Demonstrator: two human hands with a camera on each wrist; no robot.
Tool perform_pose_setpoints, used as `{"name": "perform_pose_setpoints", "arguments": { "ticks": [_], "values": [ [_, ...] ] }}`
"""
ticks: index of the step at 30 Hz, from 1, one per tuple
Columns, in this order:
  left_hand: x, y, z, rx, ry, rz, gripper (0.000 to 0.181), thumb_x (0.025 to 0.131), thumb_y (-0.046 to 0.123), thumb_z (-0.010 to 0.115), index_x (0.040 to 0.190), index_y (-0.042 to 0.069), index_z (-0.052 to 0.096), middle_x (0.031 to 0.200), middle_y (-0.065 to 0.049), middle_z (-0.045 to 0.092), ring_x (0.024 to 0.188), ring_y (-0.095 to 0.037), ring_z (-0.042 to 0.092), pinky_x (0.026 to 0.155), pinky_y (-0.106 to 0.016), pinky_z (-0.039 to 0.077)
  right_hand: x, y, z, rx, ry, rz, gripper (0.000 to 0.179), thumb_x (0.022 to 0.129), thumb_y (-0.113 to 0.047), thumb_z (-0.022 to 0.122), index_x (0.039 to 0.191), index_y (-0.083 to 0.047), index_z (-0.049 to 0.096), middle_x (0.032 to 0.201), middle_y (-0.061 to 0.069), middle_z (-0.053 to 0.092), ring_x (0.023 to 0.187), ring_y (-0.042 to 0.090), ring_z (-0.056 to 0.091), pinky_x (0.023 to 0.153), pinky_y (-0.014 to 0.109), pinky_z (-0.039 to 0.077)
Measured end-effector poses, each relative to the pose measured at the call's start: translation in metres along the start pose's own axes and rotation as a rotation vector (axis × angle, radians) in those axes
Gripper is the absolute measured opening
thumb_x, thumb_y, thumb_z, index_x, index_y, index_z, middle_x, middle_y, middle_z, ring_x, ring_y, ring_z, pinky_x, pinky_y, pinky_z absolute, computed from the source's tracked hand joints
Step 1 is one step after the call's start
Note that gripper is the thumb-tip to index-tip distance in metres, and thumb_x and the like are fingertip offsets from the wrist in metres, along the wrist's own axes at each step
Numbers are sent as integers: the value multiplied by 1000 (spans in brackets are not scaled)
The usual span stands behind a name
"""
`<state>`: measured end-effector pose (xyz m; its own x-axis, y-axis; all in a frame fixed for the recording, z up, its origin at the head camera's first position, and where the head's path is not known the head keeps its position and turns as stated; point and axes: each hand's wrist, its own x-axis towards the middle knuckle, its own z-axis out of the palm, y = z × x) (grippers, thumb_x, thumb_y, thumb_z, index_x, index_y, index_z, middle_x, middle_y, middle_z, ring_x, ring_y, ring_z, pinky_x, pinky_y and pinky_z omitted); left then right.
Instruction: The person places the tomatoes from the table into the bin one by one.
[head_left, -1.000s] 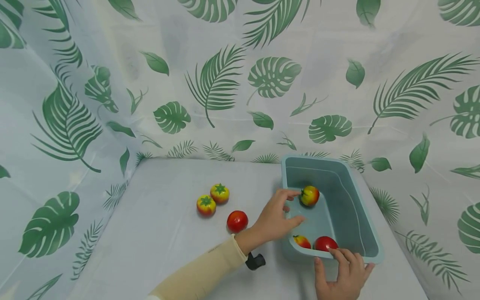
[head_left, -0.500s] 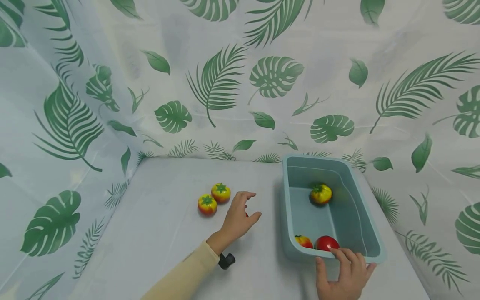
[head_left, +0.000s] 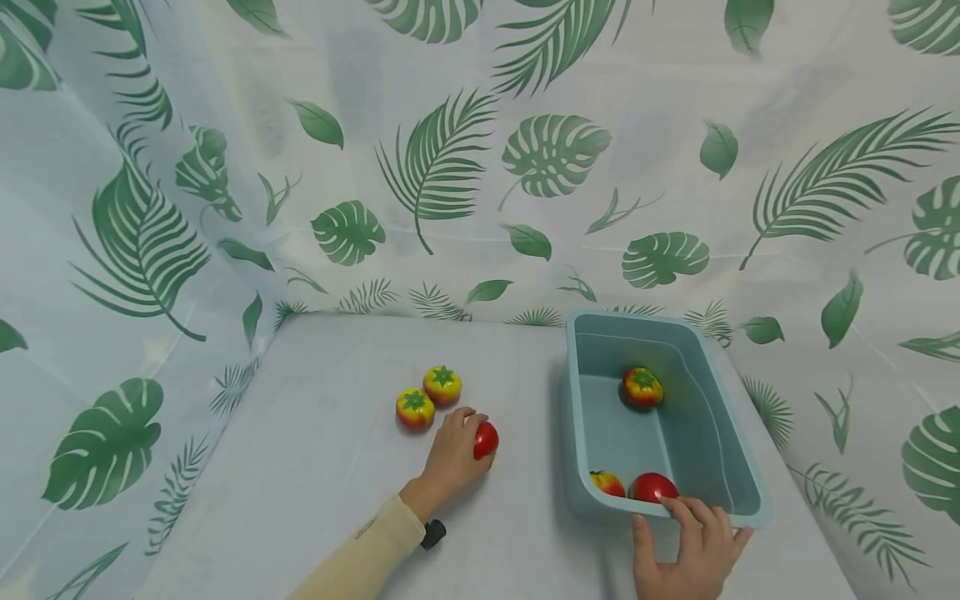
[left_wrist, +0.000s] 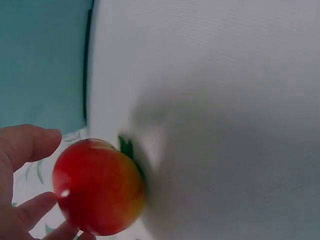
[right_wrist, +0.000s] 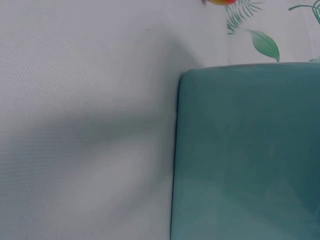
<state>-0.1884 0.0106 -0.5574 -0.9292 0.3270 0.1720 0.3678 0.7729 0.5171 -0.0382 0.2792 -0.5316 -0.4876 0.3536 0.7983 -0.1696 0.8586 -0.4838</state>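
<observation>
In the head view, the left hand (head_left: 453, 458) curls its fingers round a red fruit (head_left: 486, 440) over the table (head_left: 337, 467); I can't tell whether the fruit touches the tabletop. At eleven o'clock from that hand sit two yellow-topped fruits (head_left: 415, 412), side by side. At three o'clock, well apart, stands a blue tub (head_left: 572, 400). The right hand (head_left: 690, 550) grips its near rim around five o'clock, fingers hooked over and thumb outside. Inside the tub, a mottled fruit (head_left: 642, 388) lies toward eleven o'clock, a half-hidden fruit (head_left: 608, 482) at seven and a plain red fruit (head_left: 651, 485) at six, near the right fingertips.

In the left wrist view, the held red fruit sits at seven o'clock, its green leaf pointing to one; the fingers reach round it while the thumb stands slightly off. The tub's wall fills ten o'clock.

In the right wrist view, the tub's wall looms at four o'clock, with leaf-patterned cloth (right_wrist: 265, 45) at one.
</observation>
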Motion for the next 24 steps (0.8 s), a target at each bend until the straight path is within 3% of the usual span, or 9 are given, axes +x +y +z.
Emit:
{"name": "perform_pose_setpoints", "arguments": {
  "ticks": [5, 14, 24],
  "values": [
    [-4, -5, 5, -8, -49, -32, 64, 77, 21, 82, 132, 8, 53, 131, -12, 49, 115, -28, 49, 95, -45, 49, 2, 2, 2, 28, 23, -20, 57, 87, -51, 66, 97, 5, 66, 93, 24, 59, 86, 42, 45, 109, 71, -1],
    [-6, -7, 6, -57, -62, -52, 64, 75, 13, 82, 131, 10, 51, 128, -10, 48, 115, -26, 48, 93, -43, 51, 4, -5, 1, 28, 36, -20, 59, 87, -52, 65, 96, 6, 66, 92, 25, 58, 85, 43, 44, 107, 73, -1],
    [-2, -4, 2, -87, 51, 1, 57, 81, 28, 78, 127, 12, 50, 121, -5, 49, 110, -21, 50, 90, -39, 53, 1, 3, 3, 20, 30, -27, 59, 87, -53, 65, 97, 5, 67, 93, 24, 58, 87, 43, 45, 107, 74, 0]
  ]
}}
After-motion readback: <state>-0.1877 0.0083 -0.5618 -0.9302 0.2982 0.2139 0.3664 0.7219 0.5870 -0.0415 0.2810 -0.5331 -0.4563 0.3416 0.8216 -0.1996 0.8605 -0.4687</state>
